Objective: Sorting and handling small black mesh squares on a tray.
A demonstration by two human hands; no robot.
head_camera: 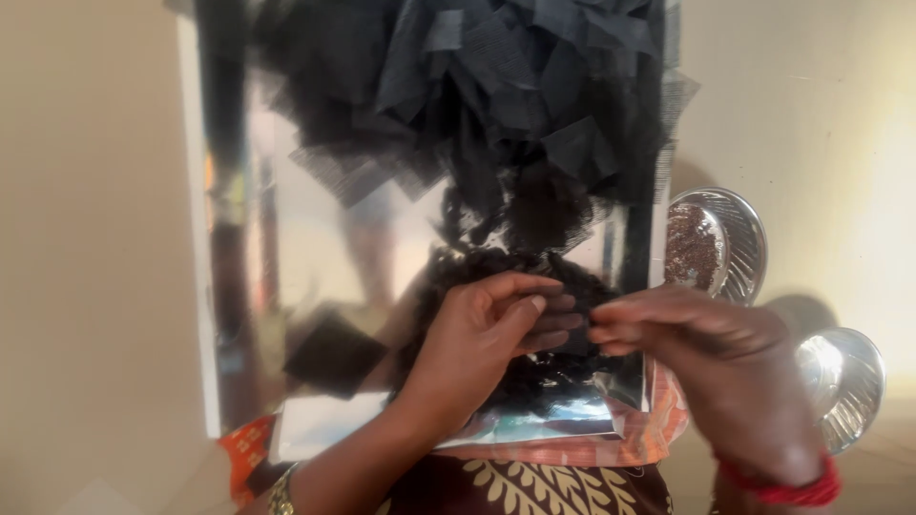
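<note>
A shiny silver board lies in front of me, its far end covered by a heap of cut black net squares. Near its front edge sits a dark cluster of gathered net pieces. My left hand rests on this cluster with fingers curled, pinching black net. My right hand, blurred, meets it from the right, fingertips pinched together at the same bit of net. One loose black square lies on the board to the left of my hands.
A steel plate holding small brown beads stands just right of the board. A second steel bowl sits nearer, at the right. Orange patterned cloth lies under the board's front edge, on a pale floor.
</note>
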